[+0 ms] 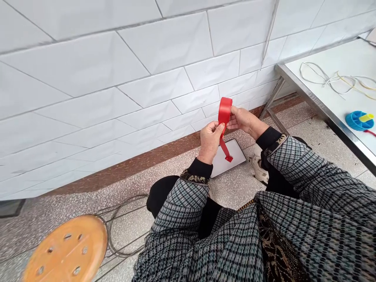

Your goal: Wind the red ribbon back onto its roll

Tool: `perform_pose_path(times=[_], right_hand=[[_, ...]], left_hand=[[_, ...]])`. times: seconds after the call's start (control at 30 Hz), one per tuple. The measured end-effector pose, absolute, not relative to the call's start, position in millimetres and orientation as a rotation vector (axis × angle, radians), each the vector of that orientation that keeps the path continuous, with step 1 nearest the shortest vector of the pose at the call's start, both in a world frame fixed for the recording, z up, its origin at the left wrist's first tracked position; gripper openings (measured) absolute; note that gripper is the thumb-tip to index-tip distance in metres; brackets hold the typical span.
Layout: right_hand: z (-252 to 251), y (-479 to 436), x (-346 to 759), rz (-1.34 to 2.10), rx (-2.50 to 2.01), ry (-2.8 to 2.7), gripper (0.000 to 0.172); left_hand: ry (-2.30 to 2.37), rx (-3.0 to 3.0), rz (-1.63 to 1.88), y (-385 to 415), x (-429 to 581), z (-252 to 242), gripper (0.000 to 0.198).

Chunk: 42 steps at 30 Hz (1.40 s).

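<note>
A roll of red ribbon [225, 110] is held up between my two hands, in front of the tiled wall. My left hand [210, 140] pinches its lower left side, thumb on top. On the other side, the fingers of my right hand [243, 120] are closed on the roll's right edge; some fingertips are hidden behind it. A loose tail of the ribbon dangles below my left hand and ends in a small folded or knotted piece. Beneath it a flat white panel [227, 158] with a dark edge lies on the floor.
An orange round stool [67, 250] with holes stands at lower left, beside coiled dark wire [113, 231]. To the right is a metal-edged table [311, 92] carrying pale wires [326, 78] and a blue spool [358, 120] with a yellow core. White tiles [164, 47] cover the wall ahead.
</note>
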State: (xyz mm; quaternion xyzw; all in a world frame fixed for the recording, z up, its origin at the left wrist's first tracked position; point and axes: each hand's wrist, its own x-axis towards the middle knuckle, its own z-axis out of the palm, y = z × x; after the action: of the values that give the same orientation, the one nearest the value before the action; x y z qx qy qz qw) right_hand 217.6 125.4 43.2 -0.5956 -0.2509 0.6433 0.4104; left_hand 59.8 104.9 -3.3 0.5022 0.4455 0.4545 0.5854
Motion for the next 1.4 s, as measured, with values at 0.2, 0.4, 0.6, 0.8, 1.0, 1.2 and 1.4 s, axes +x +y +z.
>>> perform_pose_path(times=[0.2,0.4,0.6,0.8,1.0,1.2,1.4], right_hand=[[44,126,222,1.683,-1.496,-0.606,0.023],[48,123,227,1.827,-1.469,-0.619,0.03],[50,125,231,1.965,-1.442,-0.609,0.036],[51,125,228,2.038,-1.416,-0.553,0.039],[49,126,228,2.053,-1.39,-0.576,0.039],[49,124,223,2.03,-1.411,-0.62,0.037],[45,121,221,2.053,-1.412,-0.704,0.036]], left_hand=[[1.089,1.292,1.075,101,59,-11,0.025],[1.079,1.316,1.196,100,64,-8,0.03],[0.999,1.365,1.124,107,60,-17,0.041],[0.946,1.356,1.107,107,56,-21,0.053],[0.94,1.36,1.097,103,54,-15,0.051],[0.942,1.348,1.066,108,48,-15,0.057],[0.901,1.327,1.062,109,40,-16,0.052]])
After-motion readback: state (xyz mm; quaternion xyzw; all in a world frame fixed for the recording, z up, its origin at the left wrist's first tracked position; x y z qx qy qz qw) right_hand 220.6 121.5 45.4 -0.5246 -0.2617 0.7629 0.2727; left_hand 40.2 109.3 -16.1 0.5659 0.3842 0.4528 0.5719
